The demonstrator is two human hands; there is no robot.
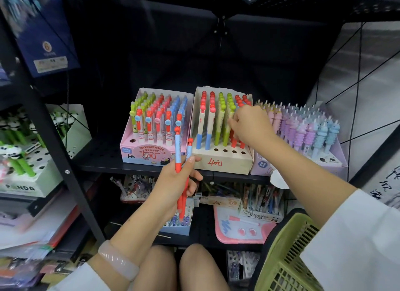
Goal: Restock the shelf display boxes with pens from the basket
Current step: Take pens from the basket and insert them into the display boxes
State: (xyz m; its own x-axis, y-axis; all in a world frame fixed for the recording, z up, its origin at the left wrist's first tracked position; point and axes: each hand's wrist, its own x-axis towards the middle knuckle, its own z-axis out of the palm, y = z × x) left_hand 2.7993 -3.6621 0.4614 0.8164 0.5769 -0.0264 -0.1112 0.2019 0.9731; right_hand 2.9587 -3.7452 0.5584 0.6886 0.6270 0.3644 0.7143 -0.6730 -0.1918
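Black perforated metal shelving (pixel 104 158) fills the frame, its middle shelf carrying three cardboard display boxes side by side. At centre, the beige cardboard box marked "4" in red (pixel 223 161) holds upright slim plastic pens with round bead tops (pixel 213 122), in red, green and blue rows; its front row of round holes is unfilled. The right hand (pixel 251 126) reaches into this box from the right, fingers curled among the red pens at its right side; whether they pinch one cannot be told. Just below and left of the box, the left hand (pixel 173 182) grips a small bundle of red-and-blue pens (pixel 180 173), held upright with the thumb pressed across the barrels. A pale smooth bangle (pixel 118 260) circles that wrist. Left of the beige box stands the pink glossy eraser-pen box (pixel 149 154); right of it, the lilac box of ridged pastel pens (pixel 303 130). At lower right sits the green slatted plastic basket (pixel 287 258), beside a white sleeve (pixel 357 236).
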